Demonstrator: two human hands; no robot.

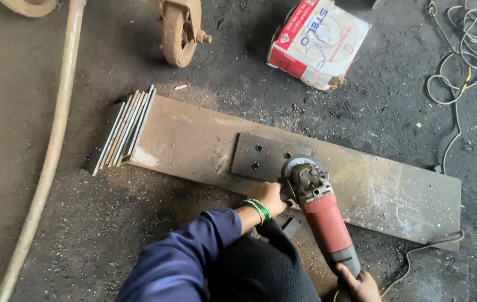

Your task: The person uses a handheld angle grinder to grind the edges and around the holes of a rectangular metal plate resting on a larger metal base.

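the angle grinder (319, 210), red body and grey head, lies slanted across the near edge of the long steel plate (395, 190), which rests flat on the dark floor (82, 223) and gives us a firm base. on this long plate sits a small drilled plate (260, 156), and the grinder disc touches its right edge. we judge the tool is held with two hands to keep the disc steady. our left hand (271, 197), with green bangles, has its fingers closed around the side of the head. our right hand (361, 285) is wrapped around the rear handle, low in view. a stack of thin plates (121, 131) leans at the far left end.
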